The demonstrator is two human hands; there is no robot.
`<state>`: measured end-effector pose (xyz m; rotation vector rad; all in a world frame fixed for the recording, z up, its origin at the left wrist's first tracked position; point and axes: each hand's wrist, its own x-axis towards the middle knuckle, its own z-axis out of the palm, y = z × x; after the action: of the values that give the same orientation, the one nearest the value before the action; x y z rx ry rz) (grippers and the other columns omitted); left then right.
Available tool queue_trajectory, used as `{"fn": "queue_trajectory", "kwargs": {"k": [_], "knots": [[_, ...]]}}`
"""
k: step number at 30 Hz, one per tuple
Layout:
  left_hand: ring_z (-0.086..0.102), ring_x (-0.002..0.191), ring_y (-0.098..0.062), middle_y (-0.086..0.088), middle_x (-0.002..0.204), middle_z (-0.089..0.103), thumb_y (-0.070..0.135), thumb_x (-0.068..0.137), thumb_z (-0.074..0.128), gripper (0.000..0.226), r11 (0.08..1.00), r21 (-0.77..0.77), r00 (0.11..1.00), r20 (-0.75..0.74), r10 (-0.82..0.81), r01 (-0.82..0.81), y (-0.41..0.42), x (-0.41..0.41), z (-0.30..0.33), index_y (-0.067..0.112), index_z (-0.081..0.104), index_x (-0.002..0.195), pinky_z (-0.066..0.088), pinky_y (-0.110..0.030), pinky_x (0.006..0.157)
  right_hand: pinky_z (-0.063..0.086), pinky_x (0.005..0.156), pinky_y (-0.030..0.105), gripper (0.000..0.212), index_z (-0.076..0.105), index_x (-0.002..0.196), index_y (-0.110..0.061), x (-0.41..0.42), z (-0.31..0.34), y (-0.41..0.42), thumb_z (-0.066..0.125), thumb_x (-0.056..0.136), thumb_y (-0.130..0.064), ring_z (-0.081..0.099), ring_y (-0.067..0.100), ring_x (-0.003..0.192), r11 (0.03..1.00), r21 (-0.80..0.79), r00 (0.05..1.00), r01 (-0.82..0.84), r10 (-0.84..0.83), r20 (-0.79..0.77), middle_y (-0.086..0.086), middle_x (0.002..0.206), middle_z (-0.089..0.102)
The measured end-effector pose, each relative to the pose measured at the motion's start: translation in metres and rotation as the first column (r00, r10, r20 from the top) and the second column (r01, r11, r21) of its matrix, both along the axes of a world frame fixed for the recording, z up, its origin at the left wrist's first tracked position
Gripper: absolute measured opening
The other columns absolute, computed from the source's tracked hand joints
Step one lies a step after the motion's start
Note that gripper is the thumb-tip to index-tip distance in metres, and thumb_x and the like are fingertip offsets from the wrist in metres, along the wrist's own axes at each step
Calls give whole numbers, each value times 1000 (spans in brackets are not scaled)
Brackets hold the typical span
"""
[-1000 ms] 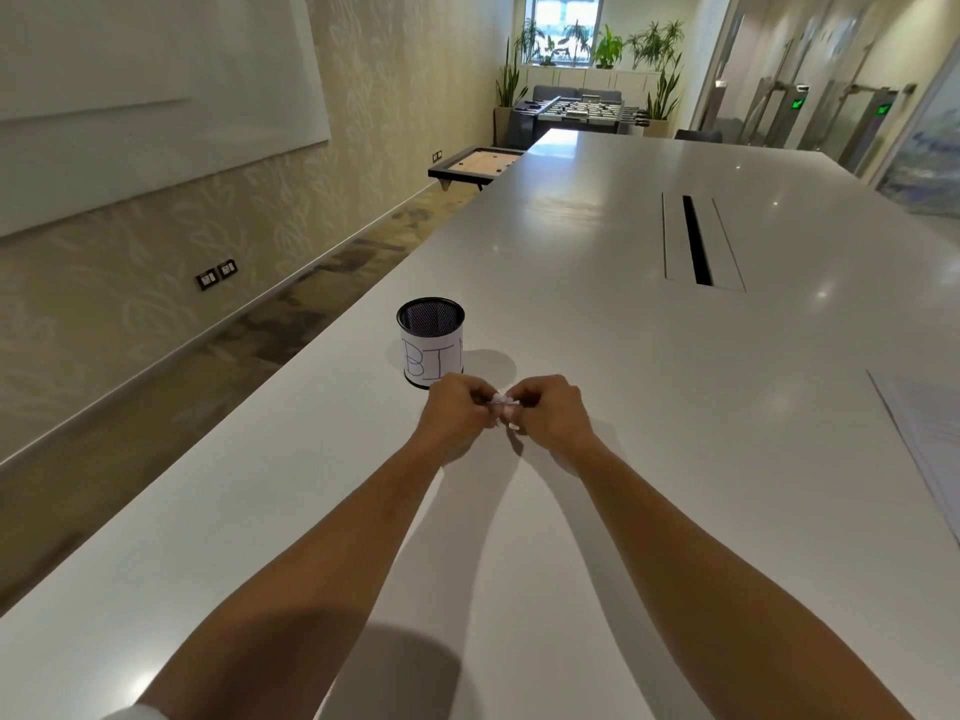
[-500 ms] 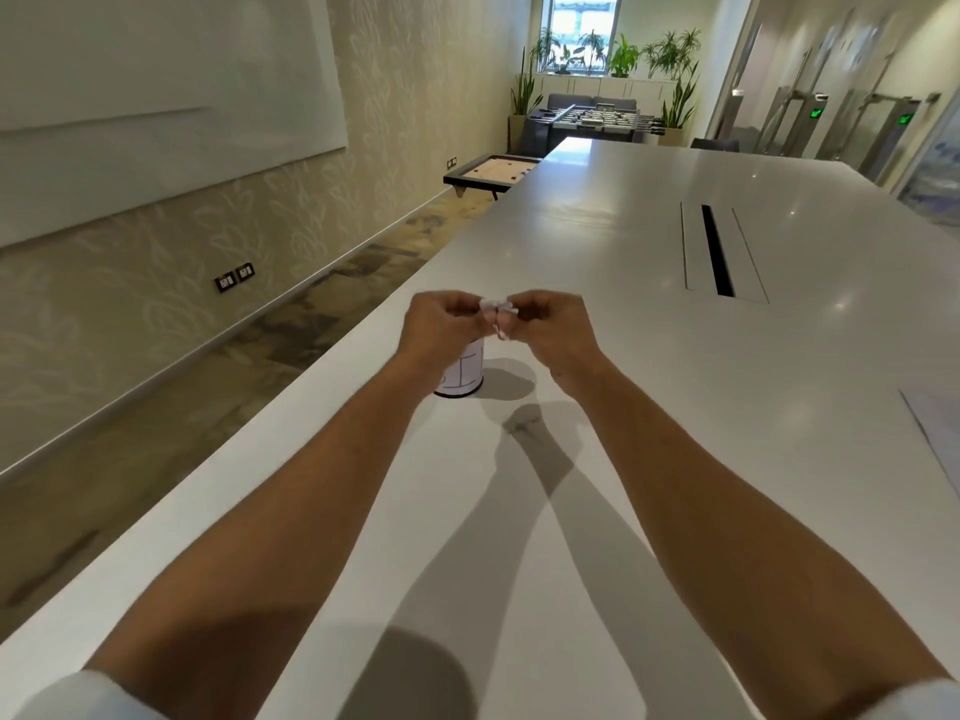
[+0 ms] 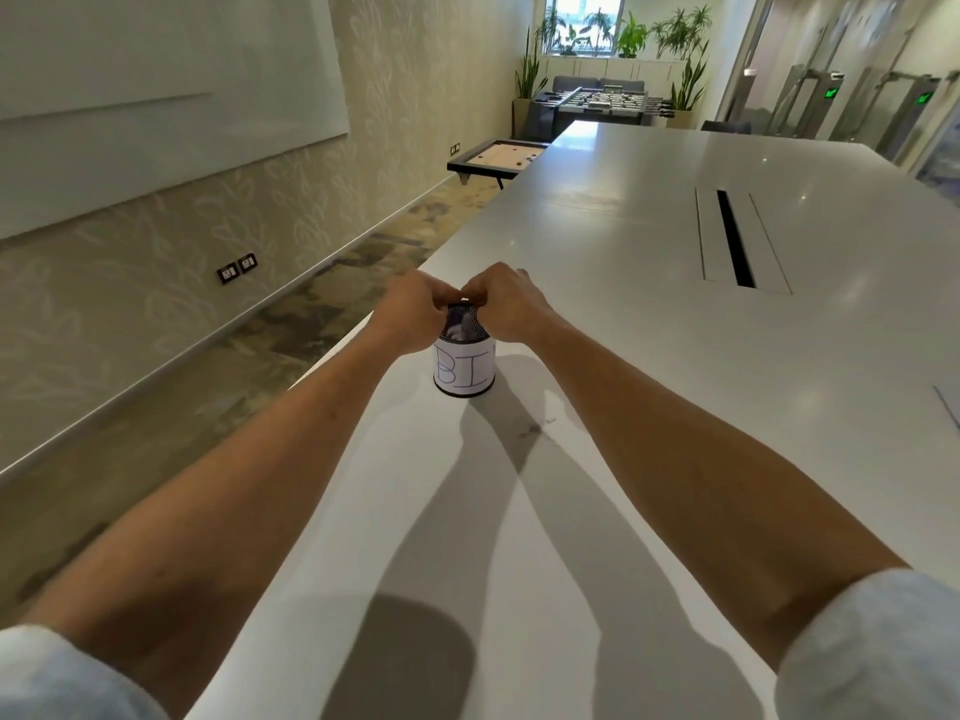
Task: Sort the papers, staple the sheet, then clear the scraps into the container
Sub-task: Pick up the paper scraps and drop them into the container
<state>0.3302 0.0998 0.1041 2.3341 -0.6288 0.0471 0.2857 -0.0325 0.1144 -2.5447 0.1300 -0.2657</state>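
Observation:
A black mesh cup point(image 3: 464, 374) with a white label reading "BI" stands near the left edge of the white table point(image 3: 623, 262). My left hand point(image 3: 415, 317) and my right hand point(image 3: 511, 309) meet right over its mouth, fingertips pinched together and covering most of the rim. A white paper scrap point(image 3: 461, 327) hangs from my fingertips down into the cup's opening. How deep it reaches is hidden by my fingers.
The table's left edge runs just left of the cup, with carpet below. A black cable slot point(image 3: 735, 241) lies in the table's far middle. The corner of a paper sheet point(image 3: 948, 407) shows at the right border. A tiny fleck point(image 3: 549, 420) lies near the cup.
Both hands, pinching the scrap together, have travelled forward from in front of the cup to directly over its mouth and lowered the scrap into the opening.

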Motion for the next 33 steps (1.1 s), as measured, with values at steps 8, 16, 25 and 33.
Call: {"fn": "queue_trajectory", "kwargs": {"k": [8,16,25,33], "knots": [[54,124,-25,-6,134,60,-1,94,48,40,999,-43,992,127,23,-17,0,-14,0,14,61,128,41,-27,101,57,84,28,34,69,109,-11,-7,-12,-15,57,83,8,69,19,92,964,259,985,54,-94,142,7,103,71],[63,110,-26,-11,116,70,-1,90,52,33,995,-96,988,154,21,-7,-3,-30,-15,10,69,116,47,-28,97,45,62,10,24,70,94,-12,-17,-18,-13,70,73,1,62,14,72,950,302,970,84,-147,193,-1,79,66],[68,83,-24,-9,96,74,12,92,57,21,996,-5,993,79,-88,89,7,-33,-28,14,75,103,52,-20,72,53,85,31,21,76,90,-19,-20,-33,-12,61,83,-7,68,18,90,999,17,989,-50,47,141,1,93,75],[67,95,-16,-3,106,73,21,86,68,23,987,-83,987,91,-132,140,9,-33,-34,14,73,108,48,-13,83,52,83,17,30,74,91,-9,-40,-27,-24,53,78,9,65,9,82,975,223,952,16,-83,295,1,92,74]]}}
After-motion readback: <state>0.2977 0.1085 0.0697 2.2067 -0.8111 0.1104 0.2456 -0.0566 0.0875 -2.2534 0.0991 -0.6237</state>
